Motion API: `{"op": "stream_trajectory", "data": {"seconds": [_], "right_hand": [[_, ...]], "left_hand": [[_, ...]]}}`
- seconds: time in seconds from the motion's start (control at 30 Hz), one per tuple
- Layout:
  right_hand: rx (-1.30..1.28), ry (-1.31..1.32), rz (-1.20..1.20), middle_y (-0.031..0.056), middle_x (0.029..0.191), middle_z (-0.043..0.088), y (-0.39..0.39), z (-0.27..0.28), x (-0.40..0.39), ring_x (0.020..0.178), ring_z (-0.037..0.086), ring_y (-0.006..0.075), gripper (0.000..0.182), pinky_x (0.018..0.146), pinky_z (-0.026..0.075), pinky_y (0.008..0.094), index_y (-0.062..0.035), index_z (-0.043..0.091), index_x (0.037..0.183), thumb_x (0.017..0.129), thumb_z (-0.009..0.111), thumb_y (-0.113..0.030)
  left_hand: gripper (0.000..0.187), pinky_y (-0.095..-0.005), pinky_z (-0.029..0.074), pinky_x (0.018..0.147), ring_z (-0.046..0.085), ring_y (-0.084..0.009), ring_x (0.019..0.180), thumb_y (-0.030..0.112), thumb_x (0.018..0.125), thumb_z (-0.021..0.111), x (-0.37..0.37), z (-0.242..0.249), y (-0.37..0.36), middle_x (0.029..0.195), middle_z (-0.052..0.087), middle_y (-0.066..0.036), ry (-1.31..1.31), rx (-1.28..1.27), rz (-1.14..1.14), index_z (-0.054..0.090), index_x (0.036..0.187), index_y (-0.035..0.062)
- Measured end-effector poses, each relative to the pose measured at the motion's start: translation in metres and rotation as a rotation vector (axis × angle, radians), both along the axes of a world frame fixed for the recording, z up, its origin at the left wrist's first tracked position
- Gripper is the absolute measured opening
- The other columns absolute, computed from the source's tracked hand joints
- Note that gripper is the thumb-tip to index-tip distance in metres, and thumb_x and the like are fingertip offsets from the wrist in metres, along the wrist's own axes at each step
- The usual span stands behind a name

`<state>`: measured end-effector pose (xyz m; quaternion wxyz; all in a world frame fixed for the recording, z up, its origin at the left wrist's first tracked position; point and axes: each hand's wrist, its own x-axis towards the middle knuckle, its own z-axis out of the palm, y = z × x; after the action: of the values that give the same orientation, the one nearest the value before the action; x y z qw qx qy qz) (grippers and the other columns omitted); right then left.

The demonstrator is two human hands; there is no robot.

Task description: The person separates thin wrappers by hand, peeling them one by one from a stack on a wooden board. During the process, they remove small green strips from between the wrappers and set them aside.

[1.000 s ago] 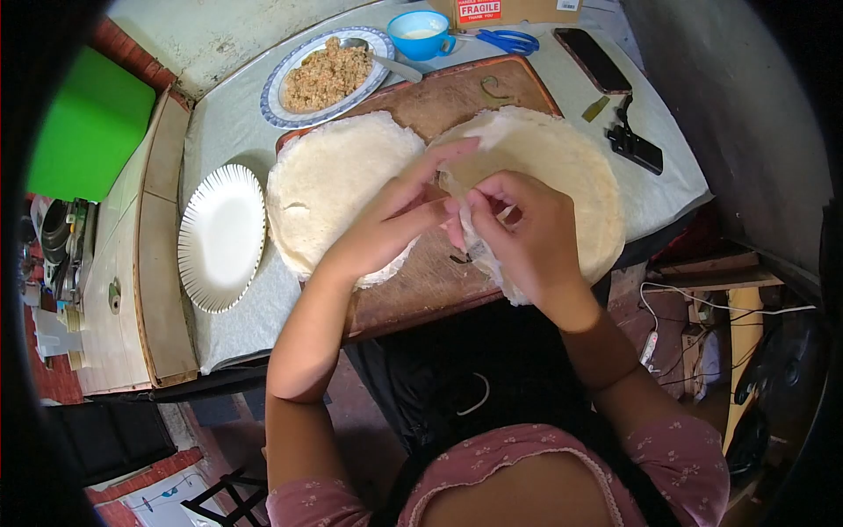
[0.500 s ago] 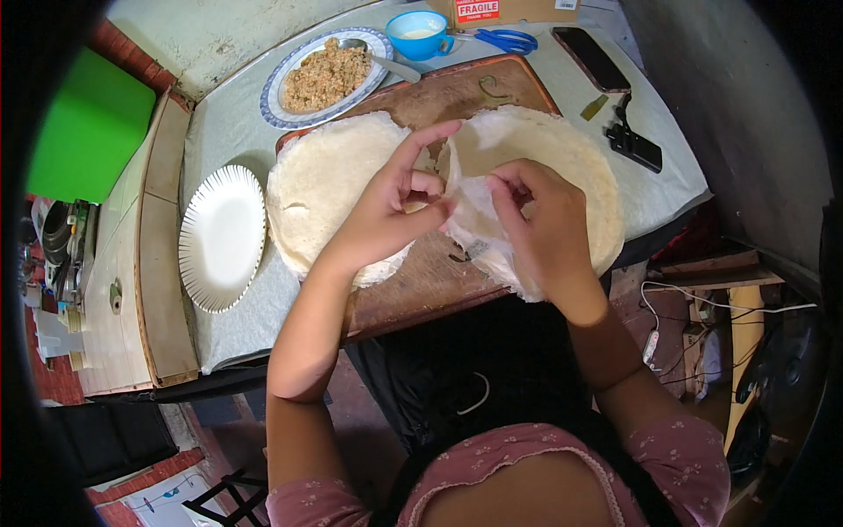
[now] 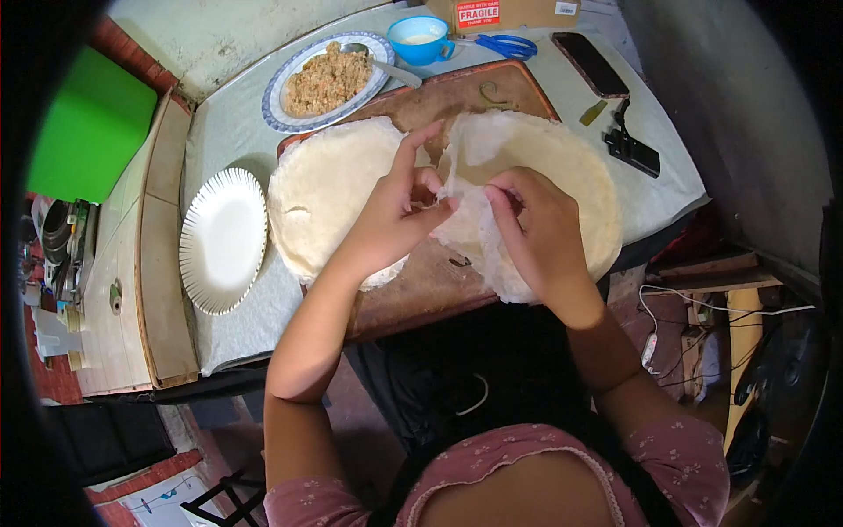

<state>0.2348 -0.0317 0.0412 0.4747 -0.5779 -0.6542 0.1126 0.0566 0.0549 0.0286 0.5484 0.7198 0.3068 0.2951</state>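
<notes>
A thin, translucent spring roll wrapper (image 3: 470, 221) is lifted at its left edge from the right-hand stack of wrappers (image 3: 575, 180). My left hand (image 3: 399, 206) pinches that edge between thumb and a finger, its index finger stretched upward. Close beside it, my right hand (image 3: 540, 224) pinches the same sheet with thumb and index finger, the other fingers curled. A second stack of wrappers (image 3: 338, 189) lies to the left, with a small tear in its top sheet. Both stacks rest on a brown wooden board (image 3: 417, 299).
A white paper plate (image 3: 223, 241) sits at the left. Toward the back are a plate of minced filling (image 3: 327, 83) with a spoon, a blue cup (image 3: 420, 40), blue scissors (image 3: 507, 44) and a cardboard box (image 3: 527, 12). A phone (image 3: 590, 63) and a black clamp-like holder (image 3: 634, 151) lie at the right.
My right hand has shifted slightly left, closer to my left hand. The pinched wrapper is more bunched between them, and its hanging lower part has moved a little.
</notes>
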Motion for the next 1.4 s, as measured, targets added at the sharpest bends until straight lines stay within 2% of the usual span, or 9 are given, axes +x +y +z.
{"op": "stream_trajectory", "data": {"seconds": [0.1, 0.23, 0.33, 0.53, 0.63, 1.03, 1.2, 1.33, 1.4], "right_hand": [[-0.039, 0.05, 0.007, 0.0156, 0.082, 0.06, -0.002, 0.0, 0.001, 0.074, 0.06, 0.0348, 0.005, 0.067, 0.048, 0.0422, -0.0019, 0.059, 0.091, 0.09, 0.062, -0.006], [-0.04, 0.027, 0.057, 0.0148, 0.079, 0.059, 0.002, -0.006, -0.004, 0.073, 0.06, 0.0338, 0.007, 0.065, 0.048, 0.0413, -0.0017, 0.06, 0.093, 0.089, 0.063, -0.006], [-0.15, 0.07, 0.101, 0.016, 0.088, 0.06, -0.001, 0.002, -0.011, 0.08, 0.062, 0.0338, 0.025, 0.07, 0.049, 0.0415, -0.0023, 0.058, 0.103, 0.084, 0.071, -0.011], [0.041, -0.125, 0.067, 0.018, 0.112, 0.055, 0.006, -0.002, -0.023, 0.101, 0.057, 0.0375, 0.077, 0.084, 0.046, 0.0477, -0.0044, 0.045, 0.131, 0.067, 0.085, -0.022], [0.031, -0.081, 0.037, 0.0163, 0.112, 0.055, 0.009, -0.003, -0.022, 0.102, 0.057, 0.0371, 0.083, 0.083, 0.045, 0.0492, -0.0063, 0.044, 0.134, 0.066, 0.087, -0.024], [0.057, -0.231, -0.034, 0.0141, 0.114, 0.055, 0.003, -0.001, -0.024, 0.1, 0.058, 0.039, 0.056, 0.08, 0.046, 0.0495, -0.0098, 0.049, 0.128, 0.075, 0.065, 0.001], [0.067, -0.067, 0.013, 0.0174, 0.1, 0.061, 0.008, -0.012, -0.023, 0.09, 0.061, 0.0401, 0.041, 0.077, 0.049, 0.0475, -0.005, 0.058, 0.117, 0.077, 0.06, 0.005], [0.026, 0.013, -0.006, 0.0183, 0.09, 0.062, 0.007, -0.009, -0.012, 0.088, 0.062, 0.0392, 0.032, 0.077, 0.05, 0.0462, -0.002, 0.064, 0.107, 0.077, 0.056, 0.008], [0.02, 0.015, -0.074, 0.0163, 0.087, 0.062, 0.007, -0.011, -0.009, 0.078, 0.062, 0.0336, 0.029, 0.071, 0.05, 0.0392, -0.0012, 0.067, 0.105, 0.078, 0.058, 0.009]], "left_hand": [[0.077, -0.0268, 0.047, 0.061, 0.055, -0.0123, 0.066, 0.001, 0.082, 0.067, -0.003, -0.003, 0.004, 0.087, 0.056, -0.005, 0.131, 0.128, 0.086, 0.03, 0.148, 0.0114], [0.075, -0.028, 0.048, 0.062, 0.059, -0.0164, 0.068, -0.001, 0.081, 0.065, 0.006, -0.004, -0.006, 0.087, 0.057, -0.008, 0.109, 0.214, 0.188, 0.032, 0.147, 0.0116], [0.073, -0.0284, 0.049, 0.063, 0.061, -0.017, 0.069, -0.001, 0.08, 0.065, 0.008, -0.008, -0.004, 0.086, 0.059, -0.009, 0.045, 0.261, 0.231, 0.035, 0.146, 0.0121], [0.072, -0.0243, 0.049, 0.06, 0.061, -0.0106, 0.068, -0.002, 0.077, 0.07, 0.006, 0.0, -0.005, 0.075, 0.06, -0.005, 0.015, 0.303, 0.271, 0.042, 0.142, 0.0135], [0.074, -0.0213, 0.047, 0.059, 0.058, -0.006, 0.065, -0.003, 0.075, 0.072, 0.004, 0.009, -0.006, 0.068, 0.059, -0.001, -0.007, 0.206, 0.243, 0.045, 0.141, 0.0138], [0.075, -0.0185, 0.044, 0.06, 0.052, -0.0043, 0.064, -0.007, 0.073, 0.071, 0.009, 0.005, -0.01, 0.071, 0.051, 0.001, -0.088, 0.221, 0.129, 0.045, 0.141, 0.0121], [0.077, -0.0199, 0.044, 0.059, 0.053, -0.0058, 0.065, -0.009, 0.073, 0.068, 0.006, 0.009, -0.013, 0.07, 0.05, 0.0, -0.016, 0.262, 0.143, 0.043, 0.142, 0.0119], [0.078, -0.0162, 0.041, 0.059, 0.049, -0.0023, 0.067, -0.011, 0.076, 0.067, 0.007, 0.007, -0.013, 0.087, 0.051, 0.001, 0.022, 0.183, 0.141, 0.041, 0.145, 0.0135], [0.077, -0.0169, 0.043, 0.059, 0.05, -0.0025, 0.068, -0.011, 0.077, 0.068, 0.007, 0.006, -0.01, 0.095, 0.052, -0.001, 0.03, 0.161, 0.138, 0.041, 0.145, 0.0136]]}}
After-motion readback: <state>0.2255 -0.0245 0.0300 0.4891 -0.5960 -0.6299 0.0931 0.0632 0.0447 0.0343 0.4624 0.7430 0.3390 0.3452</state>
